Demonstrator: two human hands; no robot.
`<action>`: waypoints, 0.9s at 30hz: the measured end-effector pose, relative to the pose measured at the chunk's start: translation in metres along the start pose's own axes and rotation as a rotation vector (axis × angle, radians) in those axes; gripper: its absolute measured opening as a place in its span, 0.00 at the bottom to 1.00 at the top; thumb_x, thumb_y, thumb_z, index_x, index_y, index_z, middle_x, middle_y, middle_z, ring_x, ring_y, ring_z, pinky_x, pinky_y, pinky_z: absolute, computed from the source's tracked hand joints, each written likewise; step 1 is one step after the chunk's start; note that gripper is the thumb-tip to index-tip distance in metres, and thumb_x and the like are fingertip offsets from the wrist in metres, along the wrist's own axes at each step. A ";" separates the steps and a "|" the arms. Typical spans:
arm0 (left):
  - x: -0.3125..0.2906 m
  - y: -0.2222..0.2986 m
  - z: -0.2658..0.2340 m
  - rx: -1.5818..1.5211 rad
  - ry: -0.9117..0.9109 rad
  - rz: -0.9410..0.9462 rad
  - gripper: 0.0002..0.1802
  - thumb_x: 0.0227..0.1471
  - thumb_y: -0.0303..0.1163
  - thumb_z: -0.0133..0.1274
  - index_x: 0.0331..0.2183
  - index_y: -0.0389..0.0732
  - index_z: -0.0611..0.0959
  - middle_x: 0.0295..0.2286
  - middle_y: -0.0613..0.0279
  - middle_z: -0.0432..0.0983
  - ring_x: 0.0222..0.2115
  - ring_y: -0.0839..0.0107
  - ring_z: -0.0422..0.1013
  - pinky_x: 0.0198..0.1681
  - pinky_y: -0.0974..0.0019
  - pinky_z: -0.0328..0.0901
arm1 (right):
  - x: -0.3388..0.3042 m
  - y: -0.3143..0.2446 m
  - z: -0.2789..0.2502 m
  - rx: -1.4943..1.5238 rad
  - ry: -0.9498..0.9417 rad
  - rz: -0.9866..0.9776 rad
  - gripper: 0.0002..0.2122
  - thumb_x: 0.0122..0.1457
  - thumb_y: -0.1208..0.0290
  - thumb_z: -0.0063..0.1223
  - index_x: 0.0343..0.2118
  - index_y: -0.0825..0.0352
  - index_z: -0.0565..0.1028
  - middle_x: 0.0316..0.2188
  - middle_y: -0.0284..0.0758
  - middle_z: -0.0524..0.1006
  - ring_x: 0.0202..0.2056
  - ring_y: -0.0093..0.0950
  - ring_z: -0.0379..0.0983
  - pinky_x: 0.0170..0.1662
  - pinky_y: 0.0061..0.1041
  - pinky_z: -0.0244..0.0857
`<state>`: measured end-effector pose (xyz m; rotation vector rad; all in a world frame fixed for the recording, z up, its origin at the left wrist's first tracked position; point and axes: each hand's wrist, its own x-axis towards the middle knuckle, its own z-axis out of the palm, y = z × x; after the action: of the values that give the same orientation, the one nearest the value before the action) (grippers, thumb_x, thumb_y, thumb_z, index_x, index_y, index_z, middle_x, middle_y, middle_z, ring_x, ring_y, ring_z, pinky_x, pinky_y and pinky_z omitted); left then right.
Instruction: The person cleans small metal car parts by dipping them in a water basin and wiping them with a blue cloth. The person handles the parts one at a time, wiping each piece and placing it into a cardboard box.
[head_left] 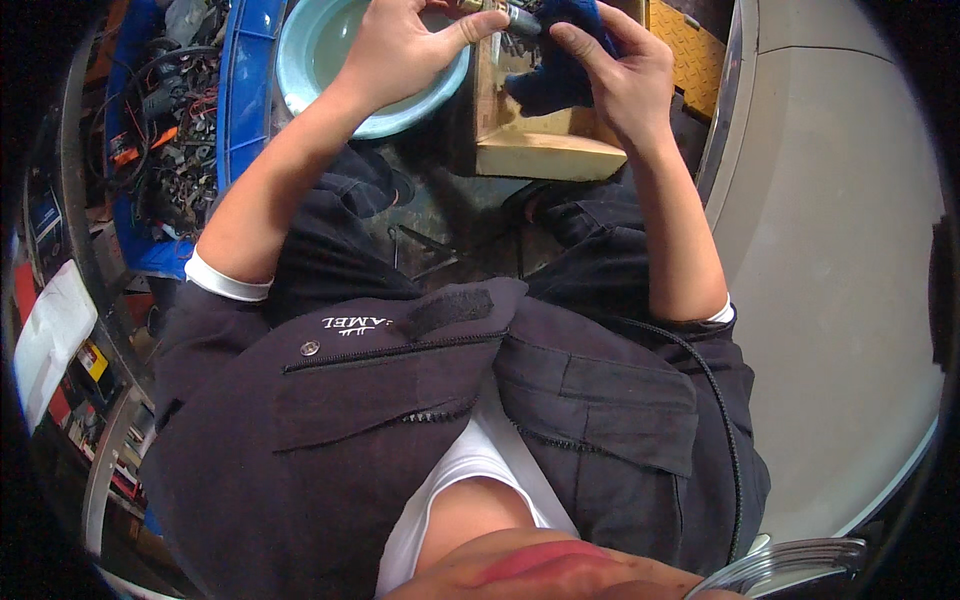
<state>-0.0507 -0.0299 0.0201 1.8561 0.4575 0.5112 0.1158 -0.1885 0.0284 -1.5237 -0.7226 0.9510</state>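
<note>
- Head view: the left hand [400, 50] is at the far edge of the scene, above a light turquoise basin [310, 60]. Its fingers are bent and its thumb is stretched to the right, pinching the end of a small metal part [515, 18].
- The small metal part lies between the two hands, at the far middle of the view. It is grey and shiny, but too small to tell its exact kind.
- The right hand [620, 75] is just right of the left hand. Its fingers are closed around a dark blue cloth [555, 70], and its thumb presses the cloth near the metal part.
- The dark blue cloth hangs down from the right hand, in front of a wooden block [545, 150].
- The wooden block stands on the dark floor, to the right of the basin and touching it or very near; I cannot tell which.
- On the far left there is a blue crate [240, 90] with tangled cables and metal pieces [175, 110] beside it.
- On the far right lies a yellow ribbed plate [685, 35], next to a wide grey curved surface [830, 250].
- Near the camera, the person wears a dark jacket [400, 420] over a white shirt.
</note>
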 end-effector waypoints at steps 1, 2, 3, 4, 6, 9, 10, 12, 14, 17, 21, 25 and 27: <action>0.000 -0.014 0.001 -0.169 -0.029 -0.052 0.14 0.56 0.31 0.62 0.43 0.35 0.81 0.34 0.58 0.82 0.37 0.72 0.78 0.41 0.67 0.72 | -0.002 -0.004 0.002 0.012 0.004 0.041 0.13 0.61 0.80 0.58 0.49 0.71 0.76 0.37 0.30 0.79 0.38 0.18 0.75 0.41 0.18 0.70; -0.001 -0.024 0.002 -0.338 -0.058 -0.104 0.16 0.58 0.31 0.61 0.46 0.35 0.80 0.36 0.58 0.81 0.38 0.73 0.78 0.42 0.68 0.73 | -0.003 -0.002 0.003 -0.026 0.041 -0.021 0.11 0.60 0.76 0.61 0.46 0.69 0.78 0.34 0.30 0.80 0.35 0.17 0.75 0.39 0.18 0.70; -0.002 -0.023 0.005 -0.383 -0.079 -0.090 0.17 0.56 0.30 0.62 0.47 0.36 0.81 0.38 0.58 0.81 0.41 0.72 0.77 0.45 0.67 0.72 | -0.004 0.002 0.002 -0.067 0.079 -0.083 0.10 0.58 0.73 0.64 0.43 0.68 0.81 0.31 0.30 0.81 0.33 0.17 0.76 0.37 0.18 0.70; -0.003 -0.018 0.009 -0.427 -0.099 -0.076 0.18 0.55 0.29 0.63 0.47 0.37 0.82 0.40 0.58 0.82 0.43 0.71 0.76 0.48 0.67 0.71 | -0.005 0.006 0.002 -0.108 0.117 -0.146 0.10 0.57 0.70 0.67 0.39 0.67 0.84 0.28 0.30 0.82 0.30 0.17 0.76 0.35 0.18 0.69; -0.006 -0.018 0.012 -0.491 -0.179 -0.114 0.22 0.55 0.28 0.63 0.50 0.36 0.80 0.47 0.56 0.79 0.49 0.70 0.74 0.56 0.65 0.68 | -0.002 0.012 0.007 -0.096 0.165 -0.293 0.09 0.55 0.71 0.69 0.38 0.67 0.84 0.27 0.29 0.82 0.29 0.15 0.75 0.33 0.16 0.69; -0.010 -0.014 0.016 -0.459 -0.096 -0.176 0.22 0.54 0.29 0.64 0.50 0.36 0.81 0.46 0.56 0.80 0.48 0.70 0.75 0.55 0.65 0.68 | -0.002 0.013 0.009 -0.001 0.162 -0.304 0.09 0.54 0.70 0.70 0.36 0.67 0.84 0.29 0.29 0.82 0.29 0.14 0.75 0.33 0.16 0.69; -0.006 -0.008 0.014 -0.521 -0.095 -0.185 0.19 0.53 0.27 0.64 0.48 0.36 0.82 0.42 0.58 0.82 0.46 0.72 0.76 0.53 0.67 0.69 | -0.001 0.011 0.009 0.044 0.138 -0.271 0.09 0.54 0.70 0.70 0.35 0.67 0.83 0.29 0.28 0.82 0.30 0.14 0.75 0.34 0.16 0.69; -0.001 -0.006 0.009 -0.716 -0.050 -0.220 0.21 0.57 0.28 0.61 0.51 0.35 0.76 0.40 0.55 0.81 0.41 0.70 0.78 0.47 0.68 0.72 | -0.001 0.011 0.007 0.012 0.088 -0.252 0.10 0.53 0.69 0.71 0.35 0.68 0.83 0.30 0.27 0.81 0.31 0.15 0.75 0.35 0.17 0.70; 0.000 -0.010 0.005 -0.812 -0.041 -0.271 0.24 0.59 0.28 0.59 0.54 0.36 0.71 0.40 0.52 0.81 0.37 0.68 0.79 0.42 0.68 0.75 | 0.001 0.017 0.005 -0.141 0.035 -0.281 0.11 0.52 0.69 0.72 0.34 0.68 0.82 0.32 0.27 0.81 0.33 0.16 0.75 0.37 0.17 0.70; 0.001 -0.006 -0.001 -0.724 -0.035 -0.292 0.20 0.59 0.28 0.58 0.51 0.37 0.72 0.39 0.53 0.81 0.36 0.69 0.79 0.38 0.68 0.76 | 0.006 0.027 0.003 -0.185 0.074 -0.432 0.12 0.51 0.68 0.72 0.35 0.69 0.82 0.34 0.29 0.80 0.36 0.17 0.76 0.39 0.18 0.70; -0.001 -0.014 -0.005 -0.697 -0.024 -0.214 0.17 0.59 0.28 0.58 0.48 0.39 0.73 0.38 0.54 0.81 0.35 0.69 0.79 0.36 0.68 0.76 | 0.003 0.022 0.003 -0.181 0.020 -0.358 0.11 0.52 0.68 0.71 0.34 0.69 0.83 0.35 0.31 0.80 0.36 0.20 0.76 0.40 0.19 0.69; -0.001 -0.013 -0.008 -0.665 -0.097 -0.195 0.14 0.59 0.28 0.58 0.45 0.39 0.73 0.39 0.55 0.81 0.37 0.68 0.79 0.36 0.68 0.75 | 0.004 0.021 -0.002 -0.255 -0.033 -0.391 0.09 0.54 0.70 0.69 0.34 0.69 0.83 0.35 0.30 0.80 0.35 0.18 0.76 0.38 0.19 0.68; 0.000 -0.014 -0.009 -0.679 -0.117 -0.212 0.13 0.60 0.27 0.57 0.45 0.40 0.73 0.39 0.55 0.81 0.37 0.67 0.79 0.37 0.67 0.75 | -0.001 0.016 0.000 -0.047 -0.055 -0.239 0.09 0.56 0.70 0.68 0.37 0.67 0.82 0.35 0.30 0.80 0.35 0.18 0.75 0.38 0.18 0.69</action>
<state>-0.0567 -0.0183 0.0096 1.1624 0.3403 0.3510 0.1140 -0.1924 0.0126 -1.4187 -0.9488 0.8031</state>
